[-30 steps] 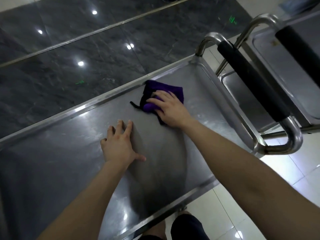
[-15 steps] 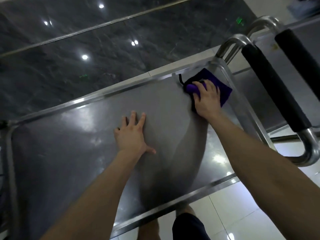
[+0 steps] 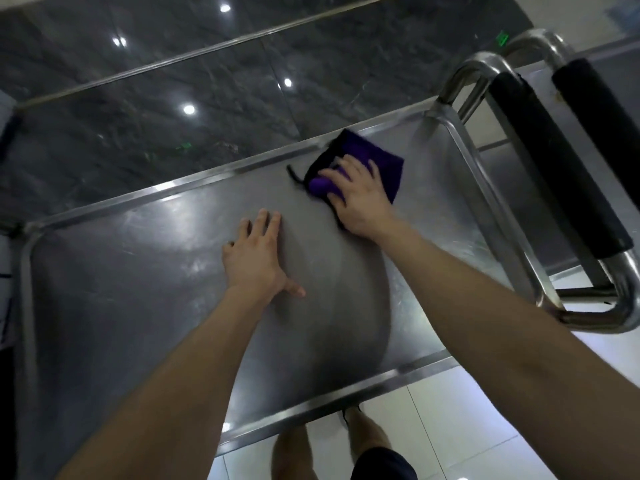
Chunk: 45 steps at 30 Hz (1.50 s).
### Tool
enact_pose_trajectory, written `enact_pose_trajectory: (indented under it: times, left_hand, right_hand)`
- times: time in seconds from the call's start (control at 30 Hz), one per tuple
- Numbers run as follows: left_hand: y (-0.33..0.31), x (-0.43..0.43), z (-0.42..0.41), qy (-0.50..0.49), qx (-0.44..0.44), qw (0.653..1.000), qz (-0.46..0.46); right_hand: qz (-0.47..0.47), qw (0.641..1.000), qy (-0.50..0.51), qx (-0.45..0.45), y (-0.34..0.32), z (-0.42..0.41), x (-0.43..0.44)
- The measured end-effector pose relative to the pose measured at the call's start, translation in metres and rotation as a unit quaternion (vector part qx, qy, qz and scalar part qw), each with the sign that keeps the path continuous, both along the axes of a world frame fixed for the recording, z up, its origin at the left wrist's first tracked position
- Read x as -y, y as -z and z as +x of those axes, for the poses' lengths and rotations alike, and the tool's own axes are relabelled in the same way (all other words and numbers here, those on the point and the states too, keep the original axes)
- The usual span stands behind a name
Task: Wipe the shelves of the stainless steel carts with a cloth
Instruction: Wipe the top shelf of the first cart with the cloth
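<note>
While wiping proceeds: purple cloth (image 3: 379, 160), by top shelf's (image 3: 121, 289) far rim near the handle (image 3: 554, 161), pressed flat under right hand's (image 3: 360, 199) spread fingers for full contact; left hand (image 3: 256, 258), splayed mid-shelf, apart, likely bracing.

Back comes the right hand (image 3: 360, 199), sweeping the purple cloth (image 3: 381, 161) out of the corner beside the black handle (image 3: 554, 161), where it was pressed half a second ago, and bare shelf (image 3: 433, 174) now shows between cloth and handle. That's one full stroke in a second: towards the handle, then away again. The cloth's black cord (image 3: 292, 173) now trails on the side away from the handle.
</note>
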<state>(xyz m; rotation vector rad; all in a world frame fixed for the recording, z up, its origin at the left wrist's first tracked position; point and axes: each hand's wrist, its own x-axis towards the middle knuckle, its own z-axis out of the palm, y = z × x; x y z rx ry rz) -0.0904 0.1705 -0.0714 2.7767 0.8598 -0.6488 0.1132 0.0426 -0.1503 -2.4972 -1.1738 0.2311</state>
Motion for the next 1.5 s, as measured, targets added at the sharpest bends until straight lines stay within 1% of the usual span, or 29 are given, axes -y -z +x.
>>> enact_pose_trajectory:
  times: [0.13,0.2,0.27,0.37,0.47,0.53,0.63,0.73,0.8,0.9,1.03,1.13,1.2,1.27,1.33,1.4,1.5]
  left_hand:
    - [-0.002,0.001,-0.01,-0.043,0.014,0.999,0.012]
    - [-0.001,-0.001,-0.02,-0.049,0.01,0.999,0.018]
    - [0.001,-0.008,-0.032,-0.054,0.008,0.998,0.007]
    - [0.005,-0.022,-0.049,-0.051,-0.008,0.999,-0.001]
    - [0.012,-0.017,-0.056,-0.065,-0.001,0.998,0.001]
    - [0.018,-0.011,-0.053,-0.072,0.017,0.997,0.009]
    - [0.024,-0.011,-0.049,-0.069,0.022,0.997,0.012]
    - [0.024,-0.016,-0.046,-0.061,0.02,0.998,0.012]
    - [0.023,-0.017,-0.044,-0.063,0.021,0.998,0.014]
    - [0.024,-0.016,-0.041,-0.062,0.027,0.998,0.015]
    - [0.023,-0.015,-0.04,-0.052,0.033,0.998,0.006]
    - [0.015,-0.007,-0.038,-0.038,0.03,0.999,-0.006]
    - [0.01,0.008,-0.047,-0.026,0.065,0.997,0.014]
    - [0.01,0.032,-0.068,-0.019,0.145,0.989,0.031]
    - [0.016,0.059,-0.101,-0.007,0.204,0.979,0.02]
    - [0.032,0.085,-0.14,-0.002,0.206,0.978,0.005]
    - [0.065,0.106,-0.184,0.021,0.165,0.986,0.028]
  right_hand:
    - [0.025,0.992,-0.12,0.016,0.001,-0.035,0.053]
    - [0.026,0.989,-0.143,0.022,0.0,-0.03,0.079]
    - [0.022,0.992,-0.125,0.02,-0.003,-0.017,0.093]
    - [0.028,0.998,-0.054,0.004,-0.006,0.004,0.09]
    - [0.021,0.998,0.06,-0.011,-0.008,0.019,0.055]
    - [0.005,0.995,0.098,-0.003,-0.008,0.023,0.017]
    - [-0.008,0.998,0.059,0.019,-0.004,0.012,-0.035]
    - [0.007,1.0,0.002,0.008,-0.004,-0.012,-0.044]
    - [0.029,0.999,-0.034,0.006,-0.003,-0.039,-0.026]
    - [0.059,0.995,-0.077,0.003,-0.003,-0.091,0.024]
    - [0.053,0.995,-0.087,0.003,0.001,-0.164,0.108]
    - [0.04,0.997,-0.07,0.014,0.001,-0.201,0.156]
    - [0.035,0.998,-0.043,0.016,-0.001,-0.211,0.167]
    - [0.029,0.999,-0.024,0.025,-0.003,-0.213,0.165]
    - [0.028,0.999,-0.02,0.03,-0.003,-0.212,0.164]
    - [0.031,0.998,-0.023,0.04,0.002,-0.209,0.168]
    - [0.053,0.997,-0.023,0.052,0.009,-0.202,0.176]
